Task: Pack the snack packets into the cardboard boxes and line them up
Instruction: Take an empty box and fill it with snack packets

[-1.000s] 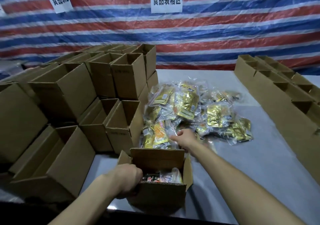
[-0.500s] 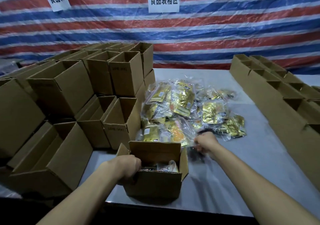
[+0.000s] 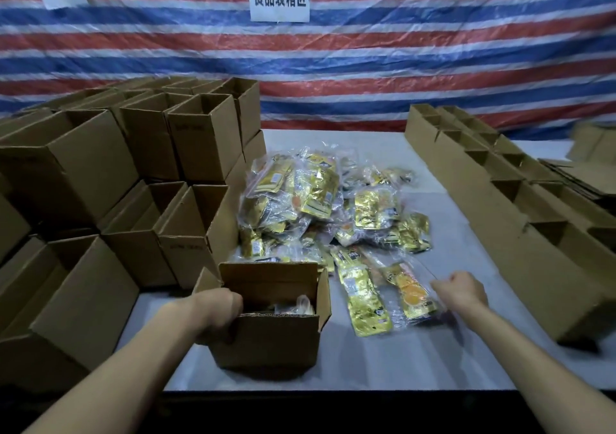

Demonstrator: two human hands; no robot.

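An open cardboard box (image 3: 266, 340) stands at the table's near edge with a few packets inside. My left hand (image 3: 216, 313) grips its near-left rim, fingers curled over the wall. Two snack packets lie flat just right of the box: a gold one (image 3: 363, 300) and a clear one with orange contents (image 3: 413, 297). My right hand (image 3: 461, 292) is curled at the right edge of the orange packet and appears to pinch its clear wrapper. Behind them lies the pile of gold and clear snack packets (image 3: 320, 200).
Empty open boxes (image 3: 196, 140) are stacked in tiers along the left. A line of open boxes (image 3: 500, 200) runs down the right side of the grey table (image 3: 383, 360). A striped tarp with paper signs hangs at the back.
My right hand has pulled back from the pile toward the near right, dragging two packets out flat beside the box. The left hand has kept its hold on the box rim.
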